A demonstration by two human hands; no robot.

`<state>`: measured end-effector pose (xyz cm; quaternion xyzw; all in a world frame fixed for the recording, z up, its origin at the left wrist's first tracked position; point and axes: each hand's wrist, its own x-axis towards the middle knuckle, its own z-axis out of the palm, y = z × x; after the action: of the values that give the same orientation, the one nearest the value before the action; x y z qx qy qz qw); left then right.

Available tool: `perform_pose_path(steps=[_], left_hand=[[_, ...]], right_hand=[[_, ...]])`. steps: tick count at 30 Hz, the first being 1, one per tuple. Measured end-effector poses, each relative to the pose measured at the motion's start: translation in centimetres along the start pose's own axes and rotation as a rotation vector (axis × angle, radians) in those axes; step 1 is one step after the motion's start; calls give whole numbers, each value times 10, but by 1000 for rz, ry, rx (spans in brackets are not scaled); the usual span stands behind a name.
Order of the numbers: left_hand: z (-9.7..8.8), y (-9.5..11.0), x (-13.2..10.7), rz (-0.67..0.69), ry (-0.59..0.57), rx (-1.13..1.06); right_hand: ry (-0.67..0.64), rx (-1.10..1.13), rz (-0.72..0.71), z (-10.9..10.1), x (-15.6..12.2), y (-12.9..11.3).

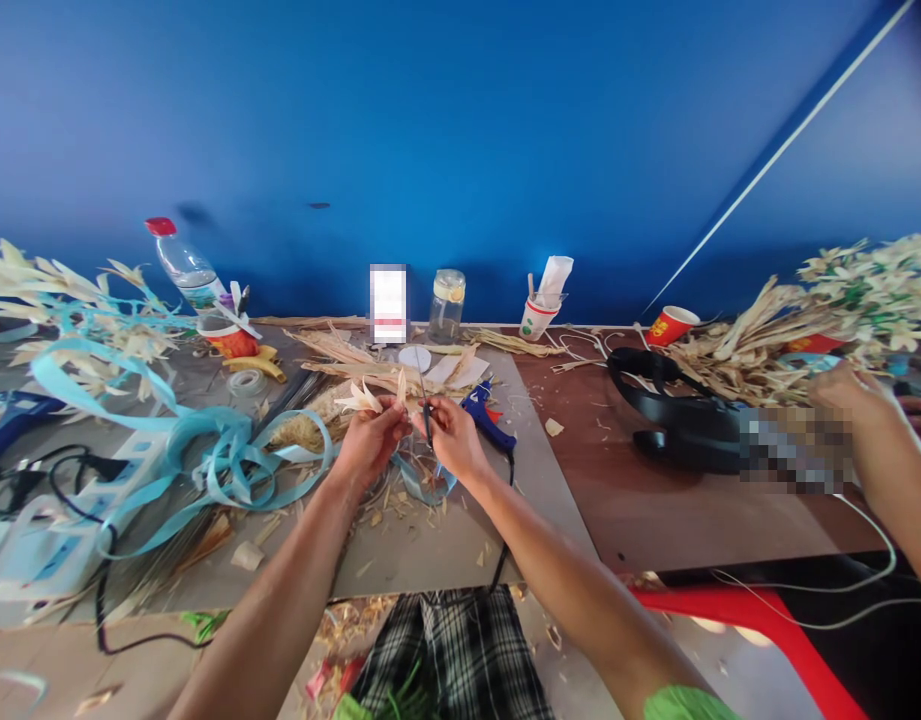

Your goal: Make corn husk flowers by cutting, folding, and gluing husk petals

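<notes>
- Holding a pale flower point(361, 398), the fingers of the left hand point(375, 440) pinch it low down. Its thin petals poke up and out to the left, away from the person.
- The right hand point(454, 440) has its fingers curled tight around what look like dark scissors point(428, 418). Their long, thin tip points up toward the wall point(460, 150).
- The flower is just left of the scissors. The two hands are side by side, so the right hand is very near the flower too. I cannot tell if the tip touches a petal.
- Under the hands is a bit of blue ribbon point(422, 482), with little scraps on the grey board point(460, 560).
- Just right of the right hand lies a blue glue gun point(490, 418).
- To the left is a big curly pile of light blue ribbon point(212, 460), and past that a white power strip point(92, 520).
- Farther back are a clear jar point(446, 312) and a bottle with a red cap point(186, 268).
- Far right, another person's hand point(851, 392) is over the brown desk point(655, 520), near a bunch of white flowers point(872, 295).
</notes>
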<state>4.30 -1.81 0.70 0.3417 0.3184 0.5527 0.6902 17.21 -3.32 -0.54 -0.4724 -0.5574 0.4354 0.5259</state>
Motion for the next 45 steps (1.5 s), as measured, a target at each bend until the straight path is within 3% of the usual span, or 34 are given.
perform_pose_path(steps=[5,9,14,18,22,26,30,45], left_hand=[[0,-2,1,110,94,83],[-5,-6,3,175,148,198],[-6,-4,3,183,165,189],[-3,-3,2,189,173,228],[-1,-4,2,193,185,248],[-2,-5,2,219,171,297],[-4,-6,2,237,139,342],[-1,-7,2,220,172,373]], right_hand=[[49,-54,34,-5,3,-1],[82,-359,20,-8,1,-10],[107,-715,21,-13,-3,-20],[56,-924,-12,-16,-4,-22],[-77,-1076,-22,-18,-5,-23],[-192,-1143,-36,-15,-8,-29],[-226,-1175,-87,-11,-10,-33],[-213,-1153,-144,-7,-7,-25]])
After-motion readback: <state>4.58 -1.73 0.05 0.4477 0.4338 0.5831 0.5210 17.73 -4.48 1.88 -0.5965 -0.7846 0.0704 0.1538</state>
